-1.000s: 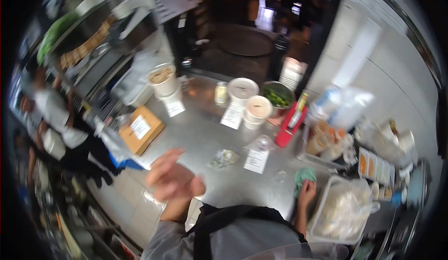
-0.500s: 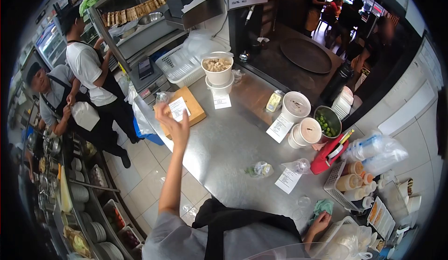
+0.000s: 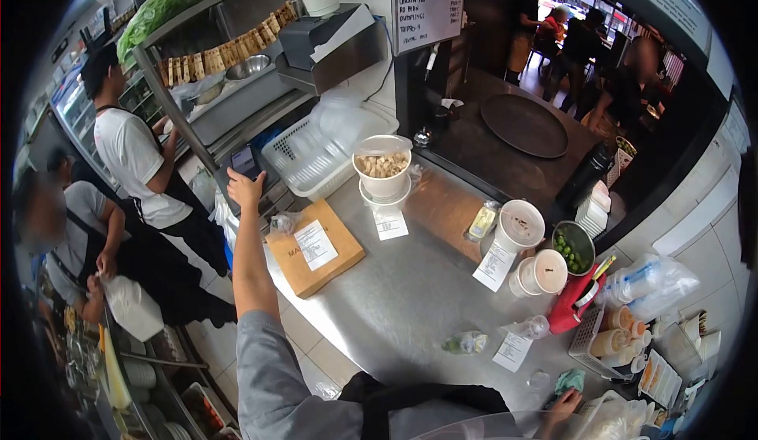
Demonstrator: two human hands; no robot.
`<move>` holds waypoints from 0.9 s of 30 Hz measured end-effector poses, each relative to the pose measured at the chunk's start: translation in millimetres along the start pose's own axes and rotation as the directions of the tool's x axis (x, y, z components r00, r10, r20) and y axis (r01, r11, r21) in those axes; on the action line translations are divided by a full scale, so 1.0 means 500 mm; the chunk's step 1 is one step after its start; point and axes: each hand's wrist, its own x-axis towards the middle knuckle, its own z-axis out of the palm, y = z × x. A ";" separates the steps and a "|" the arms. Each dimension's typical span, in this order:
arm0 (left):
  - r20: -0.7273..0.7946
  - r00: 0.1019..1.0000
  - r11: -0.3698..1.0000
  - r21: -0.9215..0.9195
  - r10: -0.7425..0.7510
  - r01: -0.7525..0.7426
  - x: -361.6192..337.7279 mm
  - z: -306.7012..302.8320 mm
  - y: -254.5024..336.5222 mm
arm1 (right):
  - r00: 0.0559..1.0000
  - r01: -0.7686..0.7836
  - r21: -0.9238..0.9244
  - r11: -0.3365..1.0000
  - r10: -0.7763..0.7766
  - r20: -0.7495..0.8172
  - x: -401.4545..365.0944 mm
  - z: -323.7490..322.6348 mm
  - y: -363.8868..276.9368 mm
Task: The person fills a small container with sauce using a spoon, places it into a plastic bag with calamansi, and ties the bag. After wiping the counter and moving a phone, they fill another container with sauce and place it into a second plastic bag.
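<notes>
My left hand (image 3: 245,188) is raised over the left edge of the steel counter, thumb out and fingers apart, holding nothing. Just beyond it is a dark device (image 3: 246,160) on the shelf. Below the hand sits a brown cardboard box (image 3: 335,262) with a printed slip (image 3: 315,244) and a small knotted plastic bag (image 3: 285,222) on top. Low on the right, my right hand (image 3: 564,405) has its fingers curled at a green cloth (image 3: 570,381), partly hidden. A white tub of chopped food (image 3: 384,165) stands on another lidded tub, a receipt (image 3: 390,224) in front.
Lidded tubs (image 3: 522,224), a bowl of green limes (image 3: 573,247) and a red holder (image 3: 570,304) line the right side. A basket of sauce bottles (image 3: 591,340) stands nearby. Two co-workers are at left, one holding a white bag (image 3: 133,306). A basket of plastic containers (image 3: 312,156) sits behind.
My left hand has moved left and forward, from above the cardboard box towards the shelf device. My right hand stays by the cloth. The nearer co-worker has come closer with the white bag.
</notes>
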 end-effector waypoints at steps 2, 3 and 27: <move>0.087 0.996 0.998 -0.051 -0.034 0.039 0.031 -0.001 -0.007 | 1.000 0.007 -0.021 1.000 -0.007 -0.007 0.002 -0.007 -0.011; 0.132 0.990 0.995 -0.072 -0.052 0.062 0.050 -0.004 -0.012 | 0.998 -0.053 -0.054 0.997 0.054 0.025 0.004 -0.010 -0.016; 0.627 0.779 0.919 0.312 -0.007 -0.242 0.237 0.025 0.000 | 0.999 -0.010 -0.180 0.984 0.001 -0.051 0.000 -0.015 -0.054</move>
